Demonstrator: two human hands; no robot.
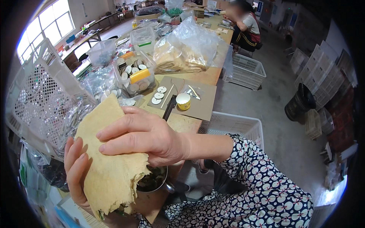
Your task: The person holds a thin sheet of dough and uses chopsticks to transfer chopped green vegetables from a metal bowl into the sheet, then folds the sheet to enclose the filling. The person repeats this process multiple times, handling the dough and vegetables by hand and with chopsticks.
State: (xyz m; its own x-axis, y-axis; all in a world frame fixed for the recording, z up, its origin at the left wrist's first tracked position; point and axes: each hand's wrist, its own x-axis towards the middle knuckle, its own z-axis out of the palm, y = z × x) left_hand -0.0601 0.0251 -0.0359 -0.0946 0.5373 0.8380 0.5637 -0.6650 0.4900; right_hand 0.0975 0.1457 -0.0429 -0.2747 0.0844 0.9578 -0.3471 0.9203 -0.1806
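Note:
Close in front of me a pale yellow flatbread point(112, 167) is held between both hands, its lower right edge ragged and torn. My left hand point(76, 173) cups it from the left and behind, partly hidden by the bread. Across its upper face lie the fingers of my right hand point(144, 133), closed on it. A bit of green shows at the bottom edge; I cannot make out what it is. Below the hands, a metal pot point(166, 176) with dark contents is partly covered. Behind my right hand rises a black handle point(170, 107).
On the table stand a bin of round discs point(134, 72), a yellow cup point(183, 102) on cardboard point(208, 97), and a plastic bag point(190, 41) over a tan stack. White crates point(239, 127) stand on the floor to the right. Another person point(247, 26) sits at the far end.

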